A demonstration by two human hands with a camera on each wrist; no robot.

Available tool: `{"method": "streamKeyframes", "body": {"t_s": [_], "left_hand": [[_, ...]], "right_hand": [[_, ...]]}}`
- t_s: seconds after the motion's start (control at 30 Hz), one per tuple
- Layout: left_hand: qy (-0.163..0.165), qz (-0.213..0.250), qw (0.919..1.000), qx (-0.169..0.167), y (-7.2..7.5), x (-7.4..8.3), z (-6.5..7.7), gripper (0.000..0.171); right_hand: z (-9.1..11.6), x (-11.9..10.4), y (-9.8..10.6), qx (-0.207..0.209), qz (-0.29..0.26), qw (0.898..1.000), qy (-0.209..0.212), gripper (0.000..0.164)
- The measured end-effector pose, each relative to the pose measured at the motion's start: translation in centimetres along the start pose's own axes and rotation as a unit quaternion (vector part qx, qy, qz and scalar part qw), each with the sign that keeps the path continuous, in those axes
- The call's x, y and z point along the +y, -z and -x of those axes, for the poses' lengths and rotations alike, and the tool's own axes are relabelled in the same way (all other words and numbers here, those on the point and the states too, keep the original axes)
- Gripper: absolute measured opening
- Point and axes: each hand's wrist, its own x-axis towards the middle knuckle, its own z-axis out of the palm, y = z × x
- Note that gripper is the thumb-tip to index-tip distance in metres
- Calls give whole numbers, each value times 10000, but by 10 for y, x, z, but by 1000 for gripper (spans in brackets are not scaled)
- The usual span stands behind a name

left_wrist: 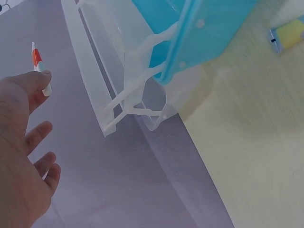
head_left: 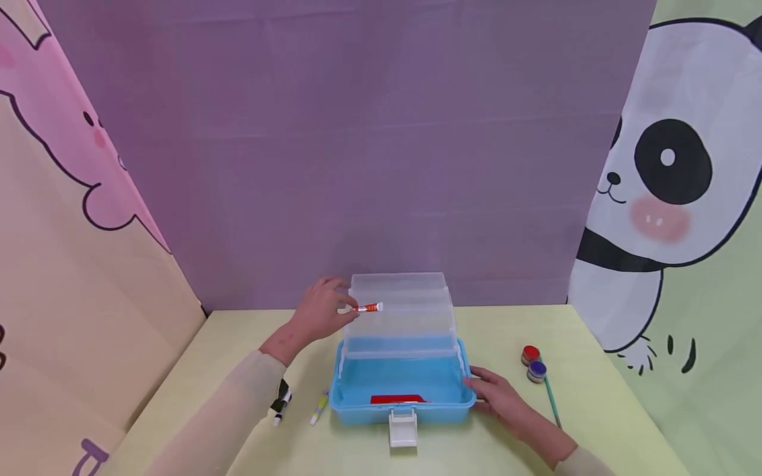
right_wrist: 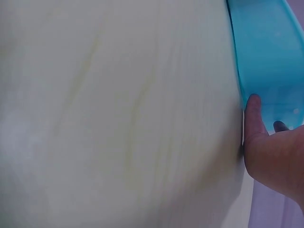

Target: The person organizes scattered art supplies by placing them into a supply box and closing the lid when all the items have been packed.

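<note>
My left hand [head_left: 324,309] pinches a small red-and-white tube [head_left: 370,307] between thumb and fingertips, in front of the raised clear lid [head_left: 400,311]. In the left wrist view the tube [left_wrist: 38,61] points upward from the thumb, the other fingers loosely bent. Below stands a light blue plastic box [head_left: 357,390] with its lid tipped back and its white latch [head_left: 403,430] hanging down in front. Inside, against the front wall, lies a red object [head_left: 397,398]. My right hand [head_left: 500,400] touches the box's right side, its thumb [right_wrist: 255,114] straight against the blue wall.
Left of the box lie a yellow-and-grey tube [head_left: 319,408] and a black-and-white item [head_left: 281,403], partly behind the left sleeve. To the right stand a red-lidded pot [head_left: 529,355] and a purple-lidded pot [head_left: 536,371] beside a thin green stick [head_left: 550,400]. A purple backdrop [head_left: 381,165] rises behind the table.
</note>
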Motion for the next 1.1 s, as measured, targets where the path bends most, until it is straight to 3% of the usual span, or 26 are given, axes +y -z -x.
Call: {"method": "streamKeyframes", "body": {"t_s": [0.2,0.57,0.83,1.1], "left_hand": [[-20,217,9997,67,-4,-4,-5,17],[-123,162,9993,299,-23,-4,-9,15],[86,489,9987,150,-36,-1,-2,16],[169,617,9979,102,-38,0,-8,15]], "right_hand": [[-1,0,-2,-108,-55,9999,94,68],[-2,-3,1,-18,-13,9999,120,70],[6,0,-1,72,142,9999,-47,70],[4,0,-1,53,45,10000,18,73]]}}
